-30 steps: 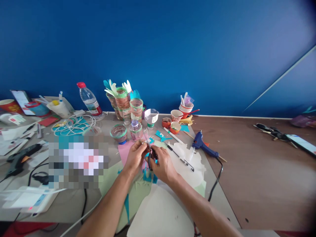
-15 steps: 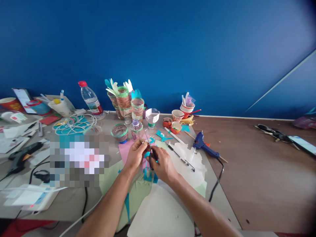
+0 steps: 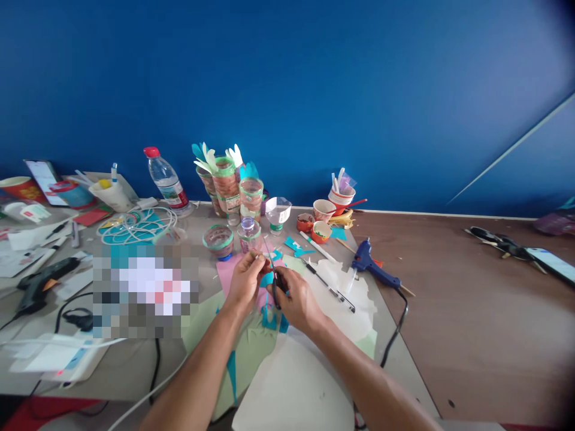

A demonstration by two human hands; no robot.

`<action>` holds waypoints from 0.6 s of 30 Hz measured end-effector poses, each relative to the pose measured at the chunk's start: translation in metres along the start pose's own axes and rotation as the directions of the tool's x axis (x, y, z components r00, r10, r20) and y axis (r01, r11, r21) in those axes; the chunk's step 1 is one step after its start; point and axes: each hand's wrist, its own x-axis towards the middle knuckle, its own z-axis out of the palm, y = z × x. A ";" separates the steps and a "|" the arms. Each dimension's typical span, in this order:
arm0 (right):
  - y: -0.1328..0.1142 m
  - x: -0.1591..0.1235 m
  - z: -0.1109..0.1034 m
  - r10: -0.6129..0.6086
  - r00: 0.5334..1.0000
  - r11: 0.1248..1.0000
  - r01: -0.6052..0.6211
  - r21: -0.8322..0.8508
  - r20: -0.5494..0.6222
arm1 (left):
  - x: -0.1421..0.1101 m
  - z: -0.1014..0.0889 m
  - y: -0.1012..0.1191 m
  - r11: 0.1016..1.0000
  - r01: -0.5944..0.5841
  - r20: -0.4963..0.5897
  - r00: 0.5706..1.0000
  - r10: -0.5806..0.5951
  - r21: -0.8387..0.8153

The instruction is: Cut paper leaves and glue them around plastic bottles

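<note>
My right hand (image 3: 300, 300) is closed around the black handles of a pair of scissors (image 3: 275, 292), whose slim blades point up and away. Beside the blades, my left hand (image 3: 245, 280) is closed, thumb and fingers pinched together. A tiny pale bit shows at its fingertips, too small to name. Under both hands lie pink paper (image 3: 226, 270), teal paper scraps (image 3: 275, 321) and green paper (image 3: 251, 353). A large white sheet (image 3: 294, 383) rests between my forearms, and a black pen (image 3: 322, 280) lies to the right on torn white paper.
A blue glue gun (image 3: 372, 264) with a black cord stands at the right. Behind my hands are decorated cups (image 3: 227, 191), a red-capped bottle (image 3: 166, 179) and small paper cups (image 3: 322, 209). At left lie a black glue gun (image 3: 42, 286), a coiled white cable (image 3: 135, 227) and a power strip (image 3: 74, 359).
My left hand's fingers have shifted slightly beside the scissors. The scissors stay in my right hand, and the things on the table keep their places; the view has moved a little.
</note>
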 end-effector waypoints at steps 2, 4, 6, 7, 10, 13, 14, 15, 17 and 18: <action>-0.001 0.000 -0.001 0.015 1.000 1.000 -0.015 0.016 0.022 | 0.000 0.001 0.001 1.000 -0.006 -0.021 1.000 0.006 -0.007; -0.002 0.000 -0.002 0.022 0.999 0.999 -0.024 0.030 0.048 | 0.000 0.001 0.002 1.000 -0.014 -0.037 0.999 0.014 -0.010; -0.002 0.000 -0.003 0.021 0.997 0.999 -0.023 0.031 0.073 | 0.000 0.001 0.003 1.000 -0.014 -0.054 0.998 0.014 -0.010; -0.002 0.000 -0.003 0.018 0.996 0.999 -0.021 0.027 0.085 | 0.001 0.001 0.003 1.000 -0.011 -0.064 0.998 0.011 -0.010; -0.003 0.001 -0.005 0.013 0.993 1.000 -0.014 0.008 0.117 | 0.003 0.000 0.004 1.000 0.001 -0.094 0.996 -0.002 -0.009; -0.005 0.001 -0.006 0.010 0.991 1.000 -0.012 0.013 0.134 | 0.004 0.000 0.004 1.000 0.008 -0.104 0.995 -0.008 -0.004; -0.006 0.001 -0.007 0.015 0.991 1.000 -0.019 0.024 0.131 | 0.004 0.001 0.004 1.000 0.005 -0.103 0.995 -0.006 -0.005; -0.007 0.001 -0.008 0.022 0.992 0.999 -0.027 0.040 0.128 | 0.005 0.000 0.004 1.000 0.001 -0.101 0.995 -0.002 -0.007; -0.009 0.001 -0.009 0.037 0.992 0.997 -0.045 0.070 0.118 | 0.006 0.000 0.002 1.000 -0.006 -0.101 0.995 0.005 -0.010; -0.010 0.001 -0.010 0.043 0.993 0.995 -0.053 0.081 0.113 | 0.006 -0.001 0.001 1.000 -0.004 -0.100 0.995 0.003 -0.011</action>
